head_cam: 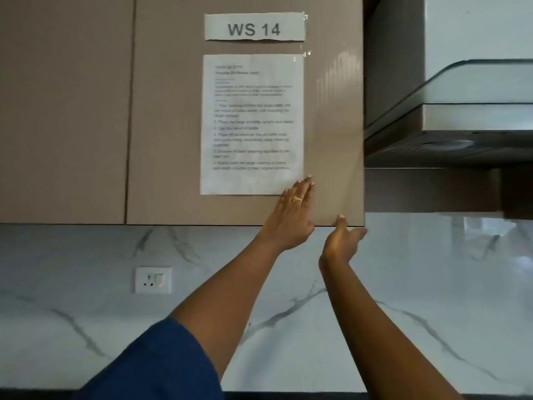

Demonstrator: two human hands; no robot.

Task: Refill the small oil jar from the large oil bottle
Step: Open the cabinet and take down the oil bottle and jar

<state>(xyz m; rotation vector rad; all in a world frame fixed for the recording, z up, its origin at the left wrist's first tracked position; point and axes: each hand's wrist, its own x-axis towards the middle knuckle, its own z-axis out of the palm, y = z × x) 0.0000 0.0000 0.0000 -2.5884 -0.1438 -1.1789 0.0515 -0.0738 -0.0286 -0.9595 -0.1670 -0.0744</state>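
The cabinet door (pixel 173 111) looks matt, with a fine ribbed grain. The paper sheet (pixel 251 125) sits under glossy clear film. The wall (pixel 86 313) is polished veined marble, the hood (pixel 461 119) shiny metal, the socket (pixel 153 280) smooth plastic.

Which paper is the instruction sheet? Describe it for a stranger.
Find the brown cabinet door left of the range hood. Two papers are taped there; the instruction sheet is the larger, lower one with numbered lines, under the small WS 14 label, the left hand at its bottom right corner.
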